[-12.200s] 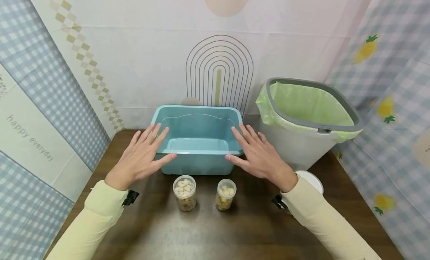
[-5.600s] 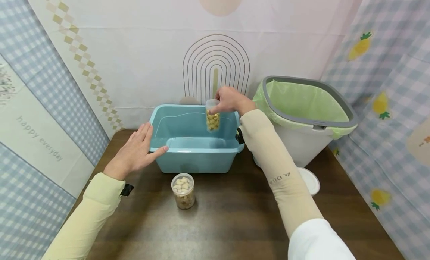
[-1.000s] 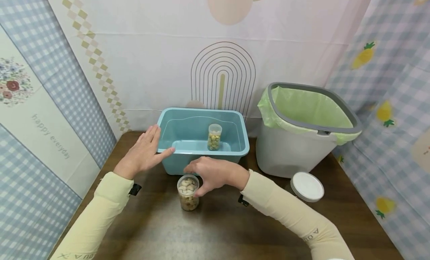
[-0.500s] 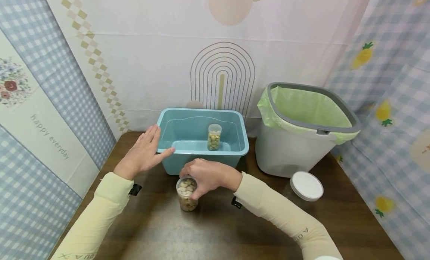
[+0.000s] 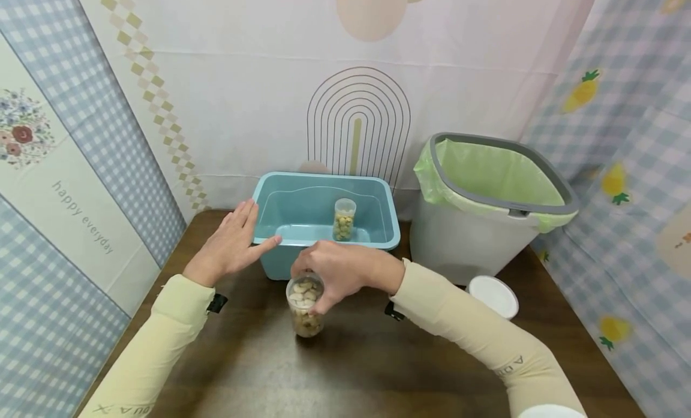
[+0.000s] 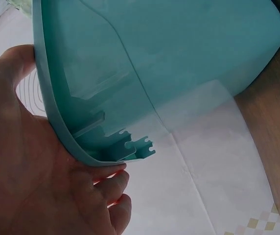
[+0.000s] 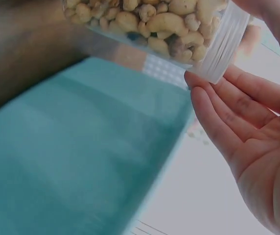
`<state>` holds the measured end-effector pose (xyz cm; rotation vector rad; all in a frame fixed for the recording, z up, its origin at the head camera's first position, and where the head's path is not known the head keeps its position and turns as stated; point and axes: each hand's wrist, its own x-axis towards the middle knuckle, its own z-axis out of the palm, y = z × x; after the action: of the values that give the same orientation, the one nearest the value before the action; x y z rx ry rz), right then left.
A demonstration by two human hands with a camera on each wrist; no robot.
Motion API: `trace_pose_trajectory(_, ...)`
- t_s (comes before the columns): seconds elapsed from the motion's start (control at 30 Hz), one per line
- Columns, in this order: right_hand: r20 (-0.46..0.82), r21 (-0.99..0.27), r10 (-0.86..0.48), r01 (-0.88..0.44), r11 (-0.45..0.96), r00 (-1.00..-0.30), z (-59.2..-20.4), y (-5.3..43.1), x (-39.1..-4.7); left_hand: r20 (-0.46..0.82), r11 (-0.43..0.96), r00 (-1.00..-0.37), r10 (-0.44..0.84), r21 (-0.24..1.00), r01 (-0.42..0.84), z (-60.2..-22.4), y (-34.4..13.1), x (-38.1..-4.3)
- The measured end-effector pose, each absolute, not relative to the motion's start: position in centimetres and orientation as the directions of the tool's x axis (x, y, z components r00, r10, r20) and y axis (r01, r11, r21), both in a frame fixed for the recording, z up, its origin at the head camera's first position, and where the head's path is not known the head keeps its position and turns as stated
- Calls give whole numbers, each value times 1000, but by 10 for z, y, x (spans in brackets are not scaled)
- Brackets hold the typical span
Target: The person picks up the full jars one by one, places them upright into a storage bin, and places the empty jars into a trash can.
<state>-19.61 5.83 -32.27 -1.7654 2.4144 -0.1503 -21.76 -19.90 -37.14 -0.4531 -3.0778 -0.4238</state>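
My right hand (image 5: 345, 271) grips a clear plastic jar of cashews (image 5: 306, 316) near its top, thumb on one side and fingers on the other. The right wrist view shows the cashews through the jar wall (image 7: 154, 24), with fingertips at the ribbed rim. This jar is close over the table, in front of a blue-green plastic tub (image 5: 276, 263). At the tub's left front corner rests my left hand (image 5: 229, 244), fingers straight and thumb along the rim. Inside the tub, on the right, a slimmer clear jar of yellowish pieces (image 5: 344, 226) stands upright.
Right of the tub stands a light grey bin (image 5: 464, 244) with a green liner and a dark grey rim. A round white lid (image 5: 493, 296) sits in front of it. Printed cloth (image 5: 243, 106) hangs behind the brown table (image 5: 259, 376).
The slimmer jar went from the table into the tub, carried by my right hand. That hand then took hold of the cashew jar, which has just shifted slightly right. The left hand stays put.
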Motion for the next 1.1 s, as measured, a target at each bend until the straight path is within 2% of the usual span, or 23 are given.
trace_pose_trajectory(0.2,-3,-200,-951,-931,304,-310,-288,66,-203,70,919,-957,281,268,290,-370,-199,-221)
trace_pose_trajectory(0.53,58,-245,-928,-906,344,-368,-247,74,-217,56,917,-957,285,273,289,-368,-199,-222)
trace_pose_trajectory(0.8,85,-264,-912,-892,368,-402,-226,77,-227,57,918,-958,280,277,285,-371,-200,-221)
trace_pose_trajectory(1.1,88,-261,-877,-861,437,-472,-215,74,-245,59,917,-959,276,282,281,-372,-200,-221)
